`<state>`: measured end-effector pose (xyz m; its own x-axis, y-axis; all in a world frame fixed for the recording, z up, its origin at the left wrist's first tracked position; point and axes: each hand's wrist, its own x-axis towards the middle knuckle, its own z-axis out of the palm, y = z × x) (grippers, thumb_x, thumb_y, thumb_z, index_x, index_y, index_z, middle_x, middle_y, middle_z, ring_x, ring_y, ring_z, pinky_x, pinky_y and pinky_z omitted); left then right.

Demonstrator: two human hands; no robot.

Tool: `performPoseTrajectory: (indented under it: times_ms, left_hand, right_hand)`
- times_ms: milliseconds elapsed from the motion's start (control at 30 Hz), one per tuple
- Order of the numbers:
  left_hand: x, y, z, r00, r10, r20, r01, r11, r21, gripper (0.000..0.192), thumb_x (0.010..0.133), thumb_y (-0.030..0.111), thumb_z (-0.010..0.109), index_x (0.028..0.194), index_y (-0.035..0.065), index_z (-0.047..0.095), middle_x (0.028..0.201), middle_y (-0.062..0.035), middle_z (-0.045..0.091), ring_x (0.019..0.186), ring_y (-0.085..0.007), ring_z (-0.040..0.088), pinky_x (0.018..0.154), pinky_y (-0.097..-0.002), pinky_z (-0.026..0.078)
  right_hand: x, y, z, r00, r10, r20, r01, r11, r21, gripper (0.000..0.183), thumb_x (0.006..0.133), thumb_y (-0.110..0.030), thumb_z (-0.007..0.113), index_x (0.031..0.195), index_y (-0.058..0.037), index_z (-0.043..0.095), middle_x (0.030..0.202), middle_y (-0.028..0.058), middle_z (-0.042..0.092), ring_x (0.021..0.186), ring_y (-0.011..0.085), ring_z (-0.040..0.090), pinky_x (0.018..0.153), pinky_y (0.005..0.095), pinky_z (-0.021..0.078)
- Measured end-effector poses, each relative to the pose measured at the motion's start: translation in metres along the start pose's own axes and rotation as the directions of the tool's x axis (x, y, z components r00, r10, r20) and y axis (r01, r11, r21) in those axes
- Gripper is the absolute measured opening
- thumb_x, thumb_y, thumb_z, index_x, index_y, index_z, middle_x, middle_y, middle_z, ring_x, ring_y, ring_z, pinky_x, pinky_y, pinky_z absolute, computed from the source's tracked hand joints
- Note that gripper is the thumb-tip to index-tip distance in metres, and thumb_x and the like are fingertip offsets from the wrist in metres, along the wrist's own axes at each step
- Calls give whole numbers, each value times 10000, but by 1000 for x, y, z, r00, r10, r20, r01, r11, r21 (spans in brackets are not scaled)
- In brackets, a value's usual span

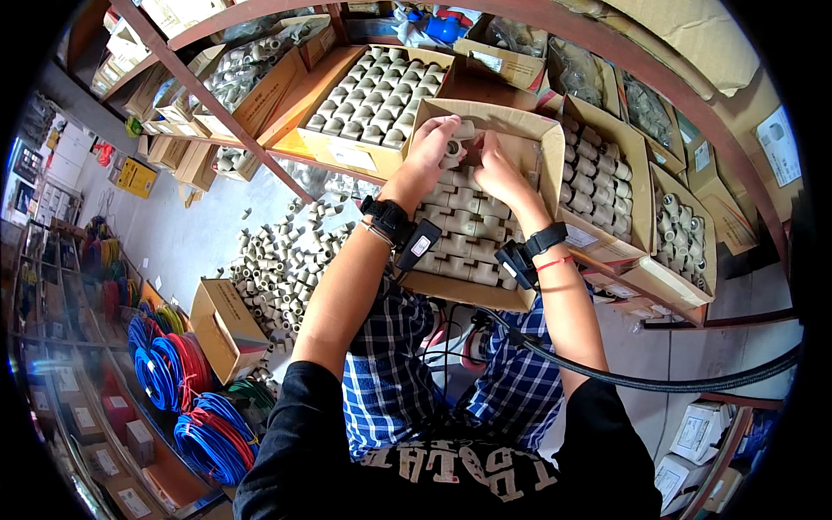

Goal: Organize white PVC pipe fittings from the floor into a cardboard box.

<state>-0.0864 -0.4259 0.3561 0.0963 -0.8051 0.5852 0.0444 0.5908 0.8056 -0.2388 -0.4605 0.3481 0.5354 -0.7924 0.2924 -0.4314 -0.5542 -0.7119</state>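
Observation:
A grey plastic pipe tee (453, 151) is in my left hand (430, 144), its round opening facing up towards me. My right hand (499, 168) is just to the right of it, with fingers curled; whether they hold anything is hidden. Both hands are over the far part of an open cardboard carton (551, 156), which rests above my knees against the shelf. Interlocked rows of grey pipe tees (465, 224) fill the near part of this carton. Flat brown cardboard (522, 151) shows at its far right.
On the shelf, a carton of neatly rowed fittings (376, 97) stands to the left, and another carton of fittings (597, 179) to the right. Loose fittings (286, 260) are heaped on the floor. Blue coiled tubing (211, 435) lies lower left. A black cable (650, 383) crosses my right forearm.

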Motion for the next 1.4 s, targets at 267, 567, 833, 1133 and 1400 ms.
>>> performPoseTrajectory:
  times_ms: [267, 567, 833, 1133, 1400]
  left_hand:
    - [11, 18, 5, 778, -628, 9, 572, 703, -422, 283, 919, 257, 538, 1086, 30, 549, 951, -62, 600, 786, -152, 569, 656, -288, 472]
    - [14, 6, -1, 781, -623, 38, 565, 679, -469, 283, 946, 298, 491, 1064, 48, 547, 941, -56, 609, 798, -158, 576, 691, -292, 473]
    - [14, 28, 21, 785, -587, -198, 444, 757, -480, 286, 997, 291, 342, 1141, 55, 415, 1021, -101, 557, 784, -187, 585, 687, -337, 527]
    - [19, 43, 17, 961, 94, -259, 19, 915, 404, 224, 974, 210, 450, 1115, 38, 478, 988, -159, 589, 925, -229, 573, 778, -348, 471]
    - [-11, 116, -104, 892, 59, -448, 118, 927, 356, 319, 989, 332, 399, 1155, 81, 506, 1086, -51, 568, 949, -130, 545, 831, -295, 443]
  right_hand:
    - [-6, 4, 5, 982, 14, 186, 15, 988, -152, 387, 759, -53, 494, 1130, 12, 402, 1079, 293, 566, 1032, 404, 556, 880, 455, 434]
    - [0, -22, 2, 963, -116, -245, 134, 989, 61, 576, 776, -26, 614, 1286, -65, 348, 951, 98, 573, 811, 201, 602, 762, 335, 492]
    - [-14, -51, -14, 989, -100, -109, 132, 929, 347, 626, 772, -43, 619, 1334, -113, 351, 989, 74, 552, 756, 130, 577, 667, 281, 491]
    - [-6, -41, -8, 920, -220, -326, 280, 948, 151, 488, 823, -64, 618, 1258, -56, 398, 1128, 212, 588, 986, 324, 614, 805, 368, 492]
    - [-7, 2, -3, 923, 164, -348, -256, 937, -238, 263, 785, -116, 585, 1009, 18, 548, 942, 222, 618, 910, 390, 601, 795, 460, 488]
